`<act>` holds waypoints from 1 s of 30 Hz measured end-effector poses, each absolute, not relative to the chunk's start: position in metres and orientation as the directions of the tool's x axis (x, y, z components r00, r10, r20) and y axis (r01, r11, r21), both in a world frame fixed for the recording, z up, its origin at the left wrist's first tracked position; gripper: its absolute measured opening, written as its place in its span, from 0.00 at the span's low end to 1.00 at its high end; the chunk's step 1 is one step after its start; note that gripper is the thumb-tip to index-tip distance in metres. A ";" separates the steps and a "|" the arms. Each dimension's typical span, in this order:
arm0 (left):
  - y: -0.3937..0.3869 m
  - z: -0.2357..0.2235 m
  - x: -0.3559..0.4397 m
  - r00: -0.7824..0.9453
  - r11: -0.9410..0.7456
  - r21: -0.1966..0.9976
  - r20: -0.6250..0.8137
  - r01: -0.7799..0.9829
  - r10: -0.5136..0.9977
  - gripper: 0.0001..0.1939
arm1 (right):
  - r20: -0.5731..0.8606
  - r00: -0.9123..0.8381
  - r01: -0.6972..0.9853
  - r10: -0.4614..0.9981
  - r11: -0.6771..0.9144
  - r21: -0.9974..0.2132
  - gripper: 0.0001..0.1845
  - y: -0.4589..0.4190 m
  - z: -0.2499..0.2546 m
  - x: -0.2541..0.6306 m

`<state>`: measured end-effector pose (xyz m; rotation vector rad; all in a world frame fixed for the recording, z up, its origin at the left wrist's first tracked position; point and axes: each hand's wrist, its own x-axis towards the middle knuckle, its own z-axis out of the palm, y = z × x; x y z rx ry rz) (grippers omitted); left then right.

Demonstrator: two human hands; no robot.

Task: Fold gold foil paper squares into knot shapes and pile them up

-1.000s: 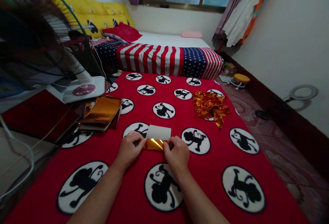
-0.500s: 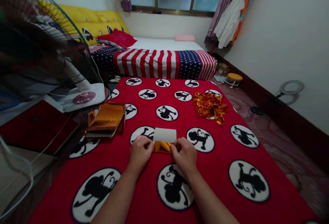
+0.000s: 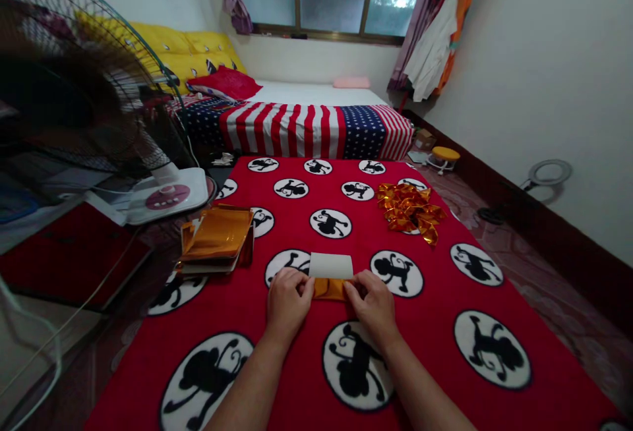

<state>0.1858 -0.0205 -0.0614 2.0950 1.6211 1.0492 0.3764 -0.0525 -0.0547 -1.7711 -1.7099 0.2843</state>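
A sheet of gold foil paper [image 3: 330, 289] lies on the red monkey-print cloth [image 3: 425, 358], its near edge folded so the gold side shows in a strip. Beyond the strip its pale back [image 3: 331, 265] lies flat. My left hand [image 3: 289, 299] pinches the strip's left end between thumb and fingers. At the right end, my right hand [image 3: 372, 299] grips it the same way. To the left sits a stack of gold foil sheets [image 3: 217, 233]. Farther off on the right is a pile of folded gold foil pieces [image 3: 410, 210].
On the left stands a fan with a wire guard [image 3: 99, 55] and a white base [image 3: 168, 197]. A bed with a striped, starred cover [image 3: 301, 129] is beyond the cloth. A yellow stool [image 3: 445, 153] stands on the floor at the right.
The camera view has shifted slightly, so everything on the cloth sits a little farther right. Both hands keep their pinch, and the gold strip looks flatter between them.
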 end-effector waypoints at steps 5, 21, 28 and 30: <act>-0.021 -0.063 0.185 0.096 -0.326 0.642 0.366 0.694 0.926 0.13 | 0.282 0.137 0.754 0.950 0.084 -0.651 0.15 -0.055 -0.053 0.377; -0.020 -0.059 0.176 0.140 -0.318 0.798 0.288 0.511 0.947 0.09 | 0.251 0.036 0.590 0.967 0.182 -0.786 0.03 -0.061 -0.054 0.386; -0.033 -0.048 0.163 0.453 -0.438 0.787 0.229 0.435 0.861 0.04 | 0.281 -0.122 0.527 0.952 0.302 -0.794 0.12 -0.069 -0.057 0.401; -0.036 -0.049 0.161 0.485 -0.464 0.757 0.224 0.460 0.845 0.06 | 0.285 -0.179 0.563 0.942 0.336 -0.756 0.14 -0.071 -0.056 0.403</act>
